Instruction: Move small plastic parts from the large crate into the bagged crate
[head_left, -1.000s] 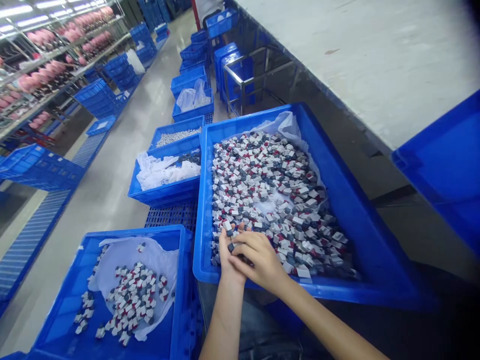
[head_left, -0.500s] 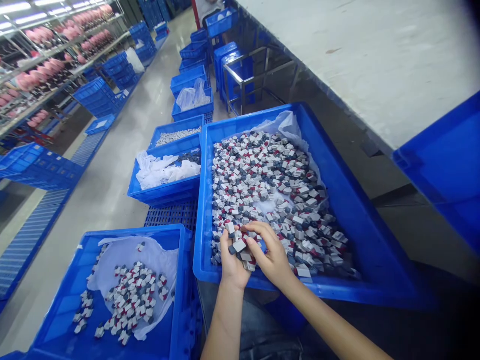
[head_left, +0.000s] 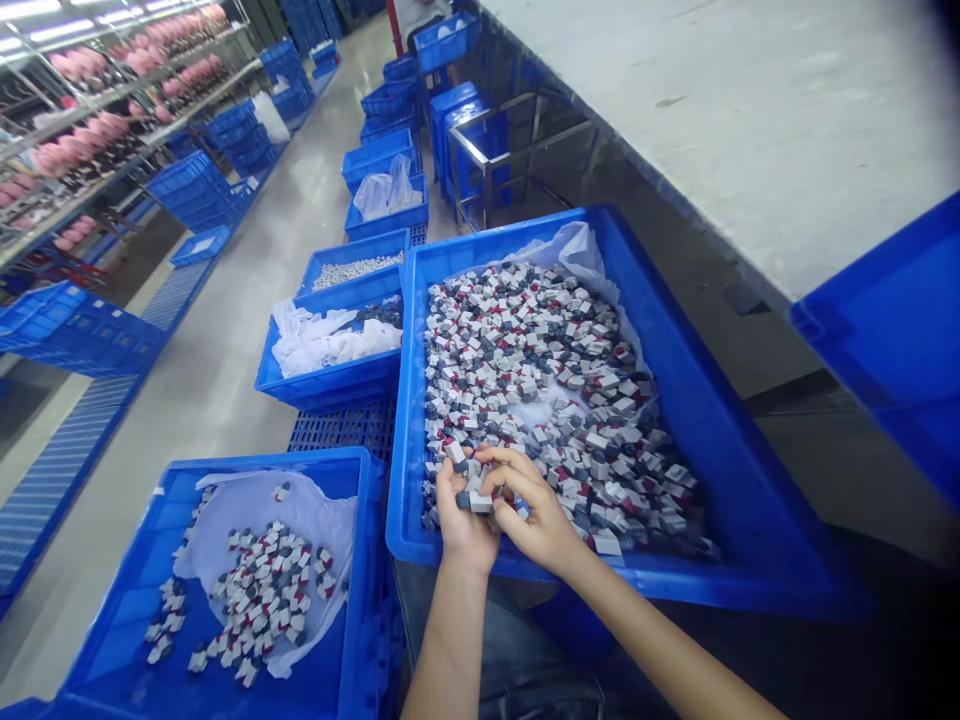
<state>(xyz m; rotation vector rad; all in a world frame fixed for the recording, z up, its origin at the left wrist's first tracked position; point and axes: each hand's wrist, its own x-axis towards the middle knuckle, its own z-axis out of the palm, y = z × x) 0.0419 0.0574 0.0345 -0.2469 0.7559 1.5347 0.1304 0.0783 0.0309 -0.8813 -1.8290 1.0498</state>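
Several small white, dark and red plastic pieces (head_left: pixel 478 502) rest in my left hand (head_left: pixel 466 530), its palm turned up and fingers curled round them. Over them, the bent fingers of my right hand (head_left: pixel 536 510) pinch at a white and dark piece. Both hands are above the near left corner of a large blue bin (head_left: pixel 400 440), which holds a broad heap of similar pieces (head_left: pixel 495 360) on a clear plastic liner. At the lower left, a smaller blue crate (head_left: pixel 358 580) holds a smaller pile (head_left: pixel 262 590) on a plastic sheet.
Beyond the small crate stand blue crates with white bags (head_left: pixel 322 335) and small light parts (head_left: pixel 356 270). A pale tabletop (head_left: pixel 750 120) spans the upper right, near a metal frame (head_left: pixel 486 170). Shelves of pink items (head_left: pixel 97 130) and a seated person (head_left: pixel 420 15) are farther off.
The pieces in my left hand have shifted, and the white and dark one at my right fingertips has turned to lie more level. My right fingers have moved slightly left.
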